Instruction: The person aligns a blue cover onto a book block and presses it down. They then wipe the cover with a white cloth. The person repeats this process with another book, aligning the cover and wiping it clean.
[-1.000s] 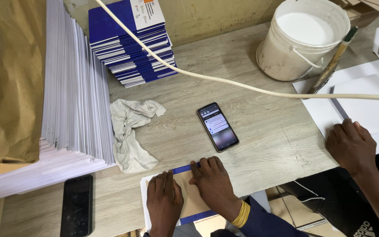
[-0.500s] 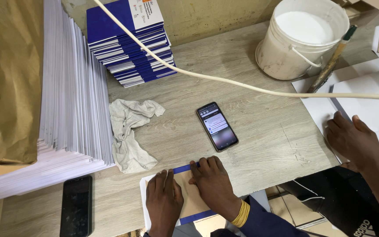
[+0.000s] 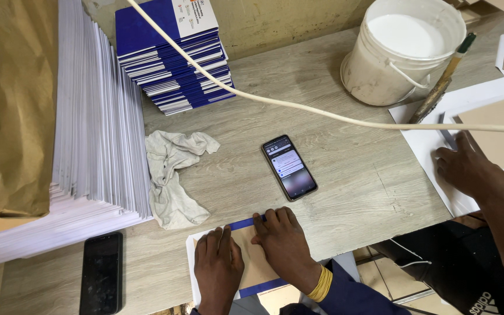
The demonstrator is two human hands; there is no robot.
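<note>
At the near edge of the table (image 3: 345, 192), the person's left hand (image 3: 217, 268) and right hand (image 3: 284, 242) lie flat, fingers spread, pressing down on a book cover (image 3: 252, 262). Neither hand grips anything. The cover is a brown board on white paper with a blue strip along its far side; the right fingertips rest on that strip.

Left of the hands, a dark phone (image 3: 101, 273) lies face up, screen off. Just beyond the hands, a second phone (image 3: 289, 167) lies with its screen lit, and a crumpled white rag (image 3: 173, 175) sits to its left, beside a tall stack of white sheets (image 3: 97, 134) topped with brown paper (image 3: 7, 105).

To the right, another person's hand (image 3: 468, 166) presses flat on a white sheet with brown board (image 3: 497, 137).

Farther back stand a pile of blue booklets (image 3: 170, 64) and a white bucket (image 3: 403, 52) of white glue, with a brush (image 3: 441, 81) leaning against it. A pale cord (image 3: 298, 105) crosses above the table.
</note>
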